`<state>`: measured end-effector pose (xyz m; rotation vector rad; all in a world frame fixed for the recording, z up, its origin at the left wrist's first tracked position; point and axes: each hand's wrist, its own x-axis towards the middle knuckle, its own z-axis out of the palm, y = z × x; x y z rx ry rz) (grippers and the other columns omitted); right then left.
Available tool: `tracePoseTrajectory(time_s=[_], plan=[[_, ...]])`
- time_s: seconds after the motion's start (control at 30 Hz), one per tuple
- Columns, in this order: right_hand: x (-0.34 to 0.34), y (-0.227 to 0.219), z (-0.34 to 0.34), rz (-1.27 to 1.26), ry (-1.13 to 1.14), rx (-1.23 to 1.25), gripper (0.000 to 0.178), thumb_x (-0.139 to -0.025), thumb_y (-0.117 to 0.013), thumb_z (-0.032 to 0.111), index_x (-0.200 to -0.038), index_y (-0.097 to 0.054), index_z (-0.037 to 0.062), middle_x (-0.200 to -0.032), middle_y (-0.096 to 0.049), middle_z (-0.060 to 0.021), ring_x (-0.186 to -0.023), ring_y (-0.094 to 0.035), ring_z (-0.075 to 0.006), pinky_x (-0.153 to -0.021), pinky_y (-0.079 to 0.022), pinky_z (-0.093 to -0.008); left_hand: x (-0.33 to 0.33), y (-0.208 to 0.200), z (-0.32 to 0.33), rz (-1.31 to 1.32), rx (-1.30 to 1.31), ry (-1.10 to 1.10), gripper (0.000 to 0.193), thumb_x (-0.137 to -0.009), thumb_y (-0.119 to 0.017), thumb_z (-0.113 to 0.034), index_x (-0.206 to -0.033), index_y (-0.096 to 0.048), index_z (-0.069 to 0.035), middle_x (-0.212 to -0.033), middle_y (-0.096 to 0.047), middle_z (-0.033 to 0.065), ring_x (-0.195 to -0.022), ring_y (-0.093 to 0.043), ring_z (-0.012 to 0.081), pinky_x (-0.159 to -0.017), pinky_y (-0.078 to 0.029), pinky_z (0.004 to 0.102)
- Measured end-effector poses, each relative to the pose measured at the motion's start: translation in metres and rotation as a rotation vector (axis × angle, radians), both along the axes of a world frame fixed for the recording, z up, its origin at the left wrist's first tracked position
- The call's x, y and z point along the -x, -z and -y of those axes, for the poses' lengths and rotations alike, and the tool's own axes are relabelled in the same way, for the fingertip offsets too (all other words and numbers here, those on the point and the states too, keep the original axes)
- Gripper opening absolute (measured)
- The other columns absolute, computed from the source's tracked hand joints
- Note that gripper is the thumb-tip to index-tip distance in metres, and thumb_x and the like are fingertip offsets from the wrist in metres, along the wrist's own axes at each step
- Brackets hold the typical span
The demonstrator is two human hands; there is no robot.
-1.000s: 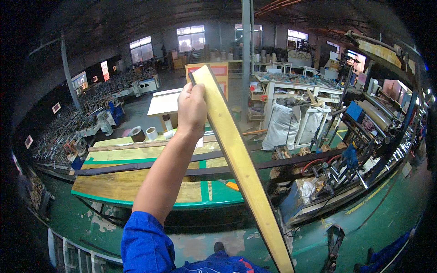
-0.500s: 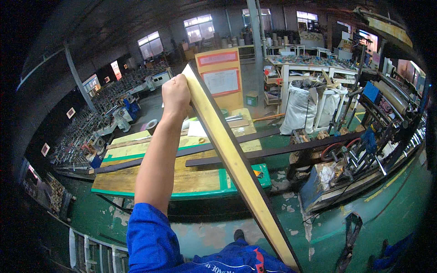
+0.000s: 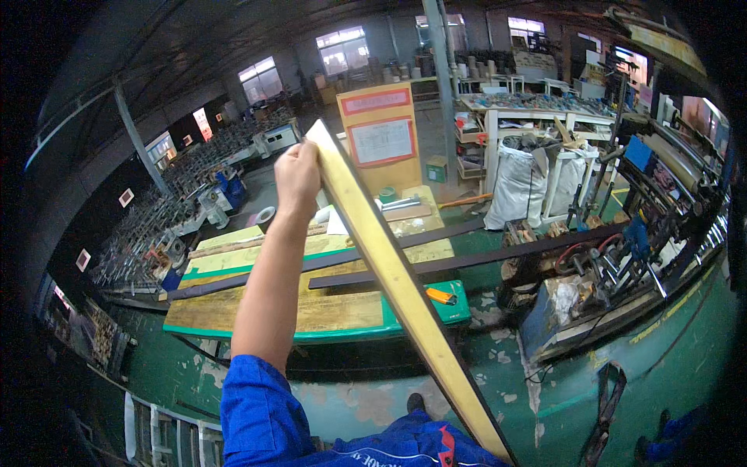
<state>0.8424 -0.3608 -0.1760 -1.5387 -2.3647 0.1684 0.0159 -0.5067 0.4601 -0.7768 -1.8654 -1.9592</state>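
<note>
My left hand [image 3: 296, 177] is closed around the upper end of a long pale-yellow wooden board [image 3: 383, 265] with a dark side edge. The board slants from my hand down to the right, its lower end reaching the bottom of the picture by my body. Behind it stands a workbench [image 3: 268, 310] edged with green tape. Two long dark strips [image 3: 467, 263] lie across the bench, partly hidden behind the board. An orange-and-black hand tool [image 3: 441, 296] rests on the green corner. My right hand is out of sight.
To the right is a machine [image 3: 568, 300] with a wheel and rods, and white sacks [image 3: 515, 183] stand behind it. A yellow notice board [image 3: 379, 128] rises beyond the bench. Tape rolls [image 3: 265, 215] lie on the bench. A black strap-like thing [image 3: 604, 412] is at lower right.
The board's upper end and my left hand have dipped slightly, and the board has swung a little. More of the orange tool on the bench corner now shows. My grip is unchanged.
</note>
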Motion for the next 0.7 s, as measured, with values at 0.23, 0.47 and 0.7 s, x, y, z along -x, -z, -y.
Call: tracePoseTrajectory(time_s=[0.23, 0.47, 0.7], plan=[[-0.044, 0.061, 0.107, 0.028, 0.051, 0.072, 0.025, -0.091, -0.064, 0.016, -0.110, -0.066, 0.0000, -0.103, -0.067, -0.0196, -0.100, -0.061, -0.0426, -0.086, -0.051, -0.0532, 0.116, -0.022, 0.053, 0.330, 0.009, -0.224, 0.039, -0.101, -0.059, -0.039, -0.099, -0.073, -0.002, -0.083, -0.069, 0.0103, -0.079, -0.068, 0.0232, -0.072, -0.056, 0.0412], [0.176, -0.049, 0.067, -0.216, -0.376, -0.171, 0.056, -0.058, -0.089, 0.036, -0.097, -0.064, 0.0046, -0.096, -0.065, -0.0159, -0.098, -0.061, -0.0411, -0.089, -0.047, -0.0501, 0.003, 0.152, 0.084, 0.510, 0.186, -0.032, 0.058, -0.104, -0.051, -0.059, -0.119, -0.061, -0.003, -0.103, -0.064, 0.0137, -0.088, -0.062, 0.0250, -0.076, -0.054, 0.0414], [0.433, -0.235, 0.086, -0.220, -0.692, 0.331, 0.052, -0.072, -0.085, 0.039, -0.104, -0.062, 0.0059, -0.099, -0.068, -0.0176, -0.093, -0.066, -0.0386, -0.083, -0.051, -0.0490, -0.213, 0.305, 0.045, 1.164, -0.557, 0.246, 0.051, -0.105, -0.046, -0.060, -0.111, -0.058, -0.010, -0.095, -0.061, 0.0102, -0.090, -0.060, 0.0291, -0.088, -0.050, 0.0501]])
